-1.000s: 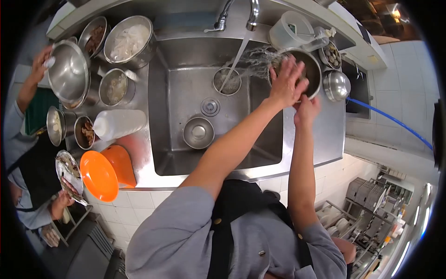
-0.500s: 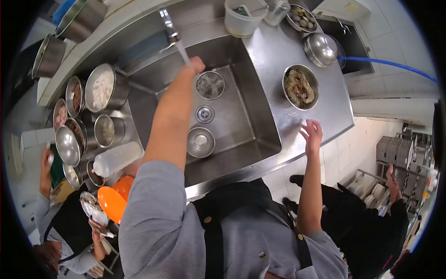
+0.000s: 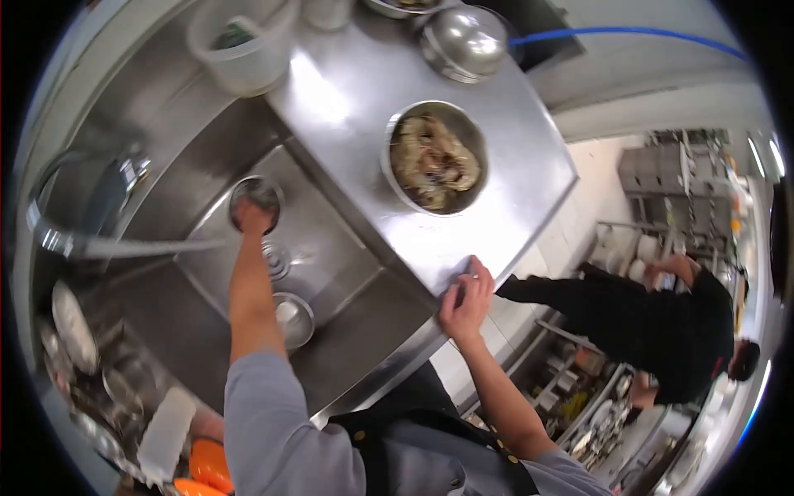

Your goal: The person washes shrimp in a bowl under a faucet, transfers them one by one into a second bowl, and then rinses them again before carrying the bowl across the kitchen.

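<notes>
My left hand [image 3: 252, 217] reaches down into a small round metal bowl [image 3: 279, 195] on the floor of the sink [image 3: 339, 207]. Its fingers are blurred and partly hidden inside the bowl. A second metal bowl [image 3: 304, 335] sits nearer to me, past the drain [image 3: 275, 259]. At the counter's front edge rests my right hand [image 3: 468, 299], fingers extended over the metal and holding nothing. Beyond it on the counter stands a metal bowl [image 3: 394, 192] of what look like raw prawns [image 3: 434, 161].
Water streams from the tap [image 3: 58, 240] at the left. A translucent bucket [image 3: 248, 62] and an upturned metal bowl [image 3: 465, 43] stand along the back. Orange bowls [image 3: 211, 463] and a plastic bottle [image 3: 168, 430] are at lower left. A person in black [image 3: 662, 322] works at right.
The view has swung right. My left hand has gone from beside the water stream down into the sink bowl. My right hand has come down from the air onto the counter edge.
</notes>
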`<move>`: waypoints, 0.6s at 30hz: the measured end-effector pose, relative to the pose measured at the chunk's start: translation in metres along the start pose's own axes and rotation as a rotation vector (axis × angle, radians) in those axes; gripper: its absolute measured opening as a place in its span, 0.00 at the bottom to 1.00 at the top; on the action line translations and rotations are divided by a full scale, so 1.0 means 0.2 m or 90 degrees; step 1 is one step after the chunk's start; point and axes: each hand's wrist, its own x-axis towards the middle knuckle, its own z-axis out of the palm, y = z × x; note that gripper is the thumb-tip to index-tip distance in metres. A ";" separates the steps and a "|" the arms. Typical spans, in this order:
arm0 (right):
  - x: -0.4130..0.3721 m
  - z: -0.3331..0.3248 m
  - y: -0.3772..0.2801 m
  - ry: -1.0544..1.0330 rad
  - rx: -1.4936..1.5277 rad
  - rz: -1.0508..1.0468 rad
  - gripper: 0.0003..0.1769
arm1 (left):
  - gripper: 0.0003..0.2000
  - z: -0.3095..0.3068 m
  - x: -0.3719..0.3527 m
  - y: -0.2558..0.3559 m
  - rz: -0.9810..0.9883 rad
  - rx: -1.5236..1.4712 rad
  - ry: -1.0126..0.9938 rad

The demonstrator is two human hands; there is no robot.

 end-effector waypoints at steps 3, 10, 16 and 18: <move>0.00 0.00 0.01 -0.002 -0.017 0.008 0.13 | 0.42 0.17 0.10 -0.01 -0.130 0.000 0.046; 0.00 -0.01 0.01 -0.029 -0.026 0.045 0.15 | 0.37 0.07 0.03 0.10 -0.191 -0.028 0.172; 0.00 -0.02 0.02 -0.017 -0.004 0.038 0.13 | 0.32 0.43 0.09 -0.20 0.271 -0.481 0.365; -0.02 0.01 0.04 0.002 0.004 0.016 0.11 | 0.31 0.50 -0.01 -0.24 0.157 0.068 0.587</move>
